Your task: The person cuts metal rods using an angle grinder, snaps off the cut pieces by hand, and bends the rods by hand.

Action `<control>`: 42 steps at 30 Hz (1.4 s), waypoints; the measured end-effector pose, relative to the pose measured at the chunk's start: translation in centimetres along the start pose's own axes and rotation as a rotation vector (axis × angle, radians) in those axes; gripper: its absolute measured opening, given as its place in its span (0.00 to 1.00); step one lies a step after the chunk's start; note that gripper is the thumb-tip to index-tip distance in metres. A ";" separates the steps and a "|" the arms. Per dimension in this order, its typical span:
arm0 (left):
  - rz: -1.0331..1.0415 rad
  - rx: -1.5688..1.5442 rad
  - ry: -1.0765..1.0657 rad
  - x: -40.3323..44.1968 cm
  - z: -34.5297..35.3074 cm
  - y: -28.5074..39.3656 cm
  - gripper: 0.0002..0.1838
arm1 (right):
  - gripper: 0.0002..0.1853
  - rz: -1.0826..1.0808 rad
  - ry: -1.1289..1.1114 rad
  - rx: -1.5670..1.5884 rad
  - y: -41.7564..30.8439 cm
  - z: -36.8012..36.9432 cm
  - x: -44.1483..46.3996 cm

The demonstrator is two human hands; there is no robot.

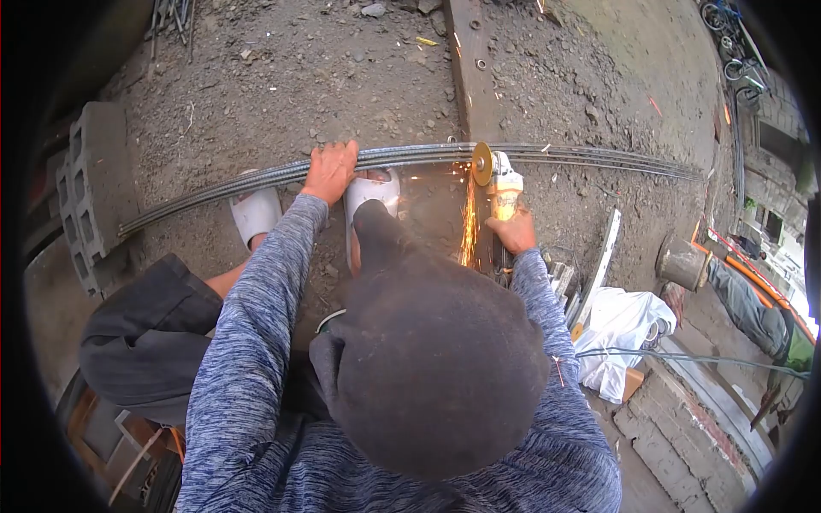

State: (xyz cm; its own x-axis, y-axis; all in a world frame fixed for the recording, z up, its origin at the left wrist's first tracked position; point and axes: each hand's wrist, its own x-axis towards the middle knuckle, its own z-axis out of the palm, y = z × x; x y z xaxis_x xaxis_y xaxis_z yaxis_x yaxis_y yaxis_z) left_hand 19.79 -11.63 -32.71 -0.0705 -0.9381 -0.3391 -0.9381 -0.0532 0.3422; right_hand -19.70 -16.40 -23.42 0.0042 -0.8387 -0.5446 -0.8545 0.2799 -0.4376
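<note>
A bundle of steel rebar point(410, 155) stretches from left to right across the ground in front of me. My left hand point(332, 173) is closed over the bundle left of the middle, above a white shoe. In my right hand point(515, 229) is a yellow angle grinder point(505, 192), its body pointing away from me. The grinder's cutting disc point(482, 163) meets the bars, and orange sparks point(469, 224) stream down from there toward me. How deep the disc has cut is hidden.
Under the bars runs a long wooden beam point(471, 81). My white shoes point(256, 214) are close to the bundle. Hollow concrete blocks point(90, 192) stand at left. A level-like bar point(600, 265), a white sack point(620, 329) and a metal cylinder point(682, 261) lie at right.
</note>
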 end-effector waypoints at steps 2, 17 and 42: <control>0.009 0.004 0.017 -0.2 -0.2 0.1 0.23 | 0.27 -0.019 -0.010 0.031 0.7 0.2 -0.1; 0.004 -0.021 0.021 0.3 0.6 -0.5 0.24 | 0.23 -0.148 -0.072 -0.040 0.5 0.2 2.0; -0.019 -0.082 -0.039 0.4 -0.1 -0.5 0.23 | 0.28 -0.011 -0.053 0.065 2.1 1.0 3.0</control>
State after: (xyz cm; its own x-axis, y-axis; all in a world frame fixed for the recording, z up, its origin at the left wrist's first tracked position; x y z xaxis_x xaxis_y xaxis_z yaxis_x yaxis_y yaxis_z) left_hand 20.26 -12.00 -32.94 -0.0675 -0.9227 -0.3796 -0.9084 -0.1005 0.4058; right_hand -20.97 -17.87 -26.71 0.0425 -0.8166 -0.5756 -0.8189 0.3016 -0.4884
